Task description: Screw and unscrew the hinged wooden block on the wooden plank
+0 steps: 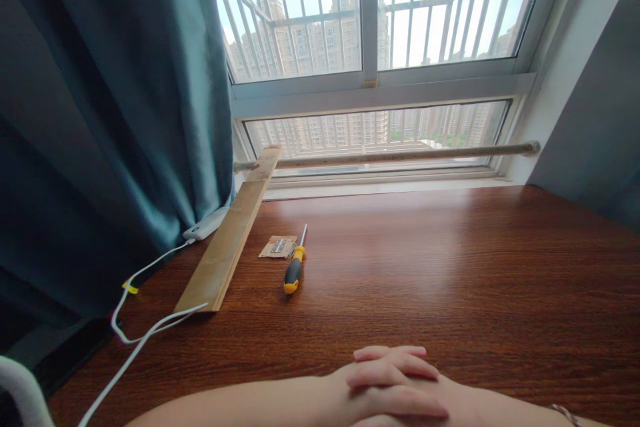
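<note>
At the bottom edge my left hand (395, 402) and my right hand (367, 375) lie crossed, with their fingers loosely interlaced over each other. The fingers are mostly stretched out, and no object shows between them. Parts of both hands are hidden by the overlap and the frame edge. Beyond them on the brown table lies a screwdriver (293, 272) with a black and yellow handle, its shaft pointing toward the window. Beside its shaft is a small cardboard piece (271, 248) with small dark and silvery bits on it, too small to name.
A long wooden board (220, 250) lies left, its far end reaching the rail (400, 157) by the window. A white cable (120, 374) runs from a white device (206, 224) beside the blue curtain (150, 114). The wood-grain table (475, 280) extends to the window.
</note>
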The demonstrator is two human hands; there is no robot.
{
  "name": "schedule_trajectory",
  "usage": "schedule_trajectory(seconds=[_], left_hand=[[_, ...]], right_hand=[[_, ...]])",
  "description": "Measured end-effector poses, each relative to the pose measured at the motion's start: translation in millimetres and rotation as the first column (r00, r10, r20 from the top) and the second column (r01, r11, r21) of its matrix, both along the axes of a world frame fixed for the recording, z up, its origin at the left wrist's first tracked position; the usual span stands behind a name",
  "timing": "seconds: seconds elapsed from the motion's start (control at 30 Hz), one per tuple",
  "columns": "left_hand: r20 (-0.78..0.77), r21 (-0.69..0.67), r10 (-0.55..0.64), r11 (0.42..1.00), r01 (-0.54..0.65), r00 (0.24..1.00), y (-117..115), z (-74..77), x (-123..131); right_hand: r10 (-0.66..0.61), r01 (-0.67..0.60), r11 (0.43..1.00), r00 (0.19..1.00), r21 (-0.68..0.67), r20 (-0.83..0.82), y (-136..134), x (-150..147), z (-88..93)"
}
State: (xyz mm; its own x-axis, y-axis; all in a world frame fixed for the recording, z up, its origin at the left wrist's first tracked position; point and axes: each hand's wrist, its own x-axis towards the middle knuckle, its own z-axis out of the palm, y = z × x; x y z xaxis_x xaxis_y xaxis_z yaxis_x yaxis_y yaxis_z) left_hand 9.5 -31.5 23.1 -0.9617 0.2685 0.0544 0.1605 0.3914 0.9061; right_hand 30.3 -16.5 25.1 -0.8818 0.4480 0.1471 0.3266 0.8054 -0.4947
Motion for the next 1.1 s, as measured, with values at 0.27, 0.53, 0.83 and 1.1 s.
schedule_trajectory(seconds=[0.27,0.53,0.83,1.1], left_hand=[[0.105,0.044,0.047,0.998,-0.051,0.993,2,4.7,1],[0.061,-0.022,0.101,0.995,-0.100,0.993,10,-9.5,9],[-0.048,-0.047,0.013,0.999,-0.015,0.999,2,-6.7,1],[0.025,0.042,0.002,0.999,-0.003,1.000,0,-1.4,-1]], right_hand=[[-0.084,0.084,0.996,0.996,0.006,-0.005,1,4,-12.9],[-0.158,0.158,0.985,0.987,-0.066,0.006,2,8,-27.1],[-0.100,0.101,0.994,0.994,0.048,-0.032,2,7,-23.3],[-0.025,0.031,0.992,0.998,0.123,-0.054,2,5,-15.5]])
